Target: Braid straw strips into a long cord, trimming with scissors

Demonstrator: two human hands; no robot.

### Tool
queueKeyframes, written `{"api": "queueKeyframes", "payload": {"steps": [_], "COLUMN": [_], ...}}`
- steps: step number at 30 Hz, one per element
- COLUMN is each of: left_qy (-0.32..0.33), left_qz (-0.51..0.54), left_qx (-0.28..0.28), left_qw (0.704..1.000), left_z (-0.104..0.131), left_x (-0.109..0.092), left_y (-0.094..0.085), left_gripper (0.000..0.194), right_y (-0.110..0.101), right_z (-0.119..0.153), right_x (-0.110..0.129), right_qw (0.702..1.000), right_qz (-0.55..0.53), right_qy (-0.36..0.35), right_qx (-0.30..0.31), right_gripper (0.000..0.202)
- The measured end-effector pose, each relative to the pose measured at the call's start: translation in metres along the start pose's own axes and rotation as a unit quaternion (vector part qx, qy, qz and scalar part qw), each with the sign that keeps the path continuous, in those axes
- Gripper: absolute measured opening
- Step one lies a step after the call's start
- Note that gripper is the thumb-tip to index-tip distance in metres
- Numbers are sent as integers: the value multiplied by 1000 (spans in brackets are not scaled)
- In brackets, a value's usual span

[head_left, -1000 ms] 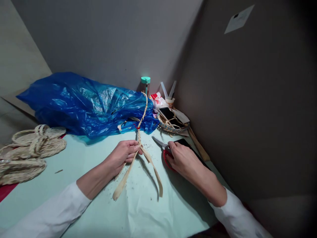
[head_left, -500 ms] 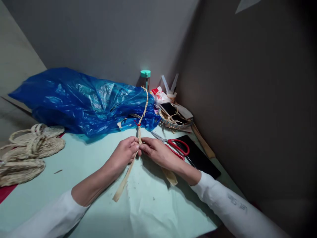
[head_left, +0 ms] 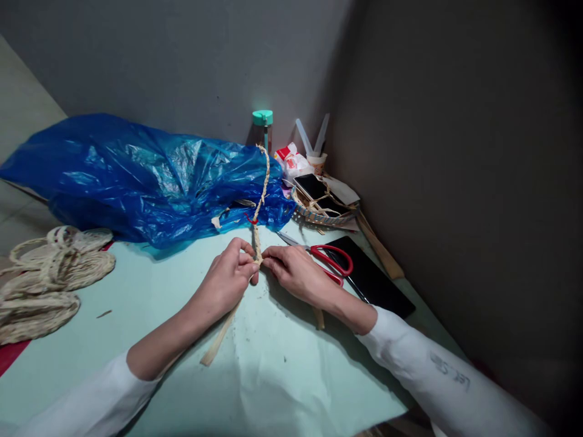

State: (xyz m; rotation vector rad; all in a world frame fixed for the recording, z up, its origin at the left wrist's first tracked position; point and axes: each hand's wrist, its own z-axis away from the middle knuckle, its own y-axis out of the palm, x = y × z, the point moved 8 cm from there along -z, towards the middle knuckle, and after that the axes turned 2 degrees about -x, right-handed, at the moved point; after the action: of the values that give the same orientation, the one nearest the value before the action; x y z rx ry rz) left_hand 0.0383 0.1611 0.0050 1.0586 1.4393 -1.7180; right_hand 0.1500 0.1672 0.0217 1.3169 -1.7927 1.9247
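Note:
A pale braided straw cord [head_left: 265,176] runs from the blue bag down to my hands, with a red tie [head_left: 251,221] around it. My left hand [head_left: 229,273] pinches the lower end of the braid, and a flat loose strand [head_left: 221,338] sticks out below it. Opposite, my right hand [head_left: 291,270] has its fingertips pressed together on the braid's right side. Another strand end [head_left: 319,318] shows under my right wrist. Red-handled scissors [head_left: 334,260] lie just beyond my right hand.
A large blue plastic bag [head_left: 136,176] fills the back left. Woven straw sandals [head_left: 59,267] lie at the left. Behind the scissors are a black flat object [head_left: 373,279], a basket [head_left: 319,217] holding a phone [head_left: 314,189], and a green-lidded bottle [head_left: 263,118].
The view has shifted slightly. My hands have drawn a little apart at the braid's end, and the strand under my right wrist shows less.

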Motion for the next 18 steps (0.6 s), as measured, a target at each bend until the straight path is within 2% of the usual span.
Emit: {"api": "queueKeyframes", "payload": {"steps": [5,8,10,12,15,18], "left_qy": [62,69,64,60,66,67], "left_qz": [-106,-177,-264,-323,-311,-288], "left_qx": [-50,-41,-32,-14,13,-10], "left_qw": [991,981,962,945,948,955], "left_z": [12,12,9,8,12,22], "left_x": [-21,-26,-27,-28,-32,-35], "left_y": [-3,-7,-14,-20,-17,-2], "left_gripper": [13,10,5,20,29,22], "right_y": [12,13,13,13,16,19], "right_z": [-3,-2,-1,1,1,1], "right_x": [-12,-16,-16,-16,-18,-23], "right_qw": [983,977,979,981,977,970], "right_qz": [-171,-187,-176,-169,-189,-222], "right_qy": [67,92,88,78,70,79], "right_qx": [-9,-36,-50,-60,-64,-63], "right_gripper": [28,24,22,23,23,21]}}
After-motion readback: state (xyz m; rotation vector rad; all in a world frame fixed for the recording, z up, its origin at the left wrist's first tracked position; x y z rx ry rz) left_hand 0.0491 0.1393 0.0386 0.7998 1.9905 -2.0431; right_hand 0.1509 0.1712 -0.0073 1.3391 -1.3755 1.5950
